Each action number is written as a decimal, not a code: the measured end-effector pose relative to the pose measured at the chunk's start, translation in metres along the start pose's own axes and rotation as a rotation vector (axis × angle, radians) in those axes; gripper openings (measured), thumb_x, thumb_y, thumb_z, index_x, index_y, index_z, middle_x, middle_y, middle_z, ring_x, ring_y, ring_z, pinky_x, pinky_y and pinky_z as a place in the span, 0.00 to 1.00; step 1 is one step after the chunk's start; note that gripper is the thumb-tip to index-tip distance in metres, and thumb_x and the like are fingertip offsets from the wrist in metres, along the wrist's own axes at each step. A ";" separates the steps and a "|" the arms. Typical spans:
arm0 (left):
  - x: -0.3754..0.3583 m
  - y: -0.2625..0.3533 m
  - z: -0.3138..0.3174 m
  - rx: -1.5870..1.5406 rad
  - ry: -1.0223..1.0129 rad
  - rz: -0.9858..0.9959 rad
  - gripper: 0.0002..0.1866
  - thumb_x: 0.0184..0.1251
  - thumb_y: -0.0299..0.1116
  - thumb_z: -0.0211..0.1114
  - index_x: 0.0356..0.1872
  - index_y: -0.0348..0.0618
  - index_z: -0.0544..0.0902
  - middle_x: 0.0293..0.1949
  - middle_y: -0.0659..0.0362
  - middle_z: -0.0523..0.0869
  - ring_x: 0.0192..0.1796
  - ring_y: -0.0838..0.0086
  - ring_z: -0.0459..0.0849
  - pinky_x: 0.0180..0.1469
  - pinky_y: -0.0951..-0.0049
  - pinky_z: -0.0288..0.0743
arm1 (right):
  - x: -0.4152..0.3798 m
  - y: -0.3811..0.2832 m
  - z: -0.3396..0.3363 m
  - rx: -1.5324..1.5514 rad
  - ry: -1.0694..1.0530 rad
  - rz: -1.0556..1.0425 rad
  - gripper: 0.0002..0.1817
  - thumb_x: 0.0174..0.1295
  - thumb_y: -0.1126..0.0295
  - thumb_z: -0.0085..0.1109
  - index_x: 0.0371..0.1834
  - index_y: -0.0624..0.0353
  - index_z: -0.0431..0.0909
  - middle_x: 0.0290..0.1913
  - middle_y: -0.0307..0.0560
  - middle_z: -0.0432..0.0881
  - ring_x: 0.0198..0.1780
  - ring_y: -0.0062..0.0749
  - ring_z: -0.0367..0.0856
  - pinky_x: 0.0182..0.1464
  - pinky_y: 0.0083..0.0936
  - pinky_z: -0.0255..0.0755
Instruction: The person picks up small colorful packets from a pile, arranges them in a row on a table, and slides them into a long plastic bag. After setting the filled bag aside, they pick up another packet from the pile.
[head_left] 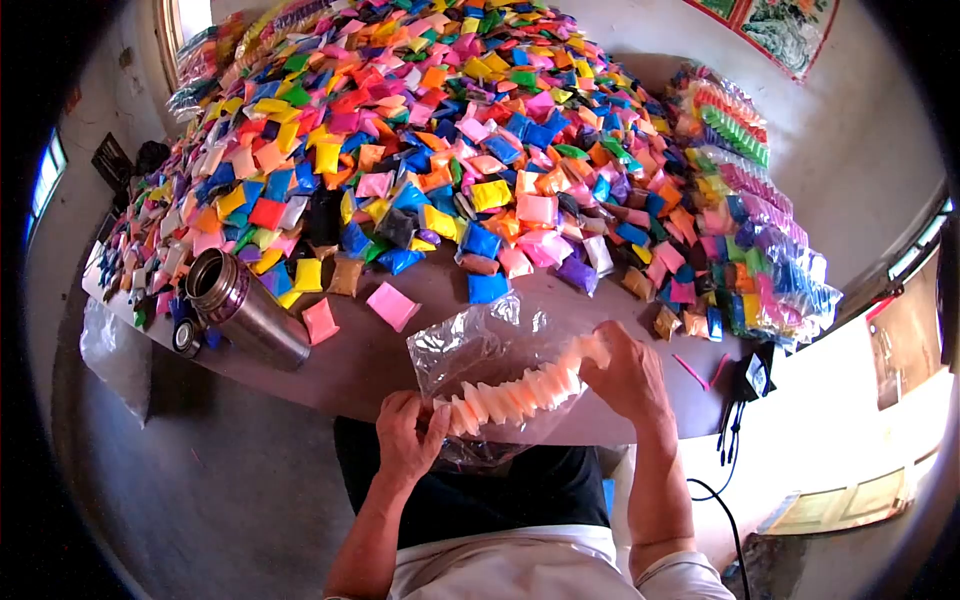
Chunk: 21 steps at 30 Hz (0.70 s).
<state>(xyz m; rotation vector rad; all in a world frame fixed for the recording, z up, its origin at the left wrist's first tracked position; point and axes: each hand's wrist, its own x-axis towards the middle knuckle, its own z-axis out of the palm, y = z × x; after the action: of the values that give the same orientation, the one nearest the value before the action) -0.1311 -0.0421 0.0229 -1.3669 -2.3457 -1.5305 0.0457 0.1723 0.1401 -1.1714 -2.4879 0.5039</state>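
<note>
A row of peach-coloured packets (515, 398), pressed face to face, stretches between my two hands over the table's front edge. My left hand (408, 432) is closed around the row's left end. At the upper right end, my right hand (628, 372) grips the same row, its fingertips partly hidden. Behind and under the row spreads a clear plastic bag (450, 350), crumpled and reaching below the table edge. Just beyond the bag lie a pink packet (393, 307) and a blue packet (488, 288).
A huge heap of coloured packets (440, 130) covers the table (350, 365). An open steel flask (250, 310) leans at the left, near its lid (187, 338). Bagged packet rows (750, 220) are stacked at the right. A black device (752, 377) with cables sits at the right edge.
</note>
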 end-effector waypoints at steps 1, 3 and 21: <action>-0.001 0.000 0.000 0.000 0.000 -0.004 0.19 0.65 0.44 0.65 0.24 0.38 0.78 0.26 0.52 0.80 0.36 0.55 0.79 0.43 0.58 0.71 | 0.000 0.002 0.001 -0.044 -0.028 -0.017 0.20 0.51 0.65 0.60 0.47 0.60 0.76 0.37 0.61 0.84 0.41 0.58 0.83 0.44 0.47 0.75; -0.001 0.001 -0.002 -0.003 -0.005 -0.009 0.18 0.65 0.44 0.65 0.24 0.39 0.78 0.26 0.52 0.80 0.36 0.56 0.79 0.43 0.59 0.71 | 0.001 0.005 0.003 -0.087 -0.059 -0.036 0.20 0.51 0.64 0.60 0.47 0.60 0.76 0.37 0.61 0.84 0.42 0.58 0.83 0.44 0.46 0.75; -0.004 -0.006 0.003 -0.006 0.006 -0.014 0.20 0.65 0.46 0.64 0.26 0.38 0.79 0.30 0.49 0.81 0.39 0.55 0.80 0.46 0.57 0.73 | 0.002 0.017 -0.003 -0.104 -0.147 -0.191 0.18 0.54 0.63 0.65 0.46 0.59 0.81 0.37 0.55 0.84 0.40 0.54 0.82 0.43 0.44 0.74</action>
<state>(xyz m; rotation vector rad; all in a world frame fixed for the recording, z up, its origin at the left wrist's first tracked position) -0.1316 -0.0428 0.0153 -1.3487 -2.3540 -1.5439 0.0569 0.1850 0.1352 -0.9493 -2.7468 0.4269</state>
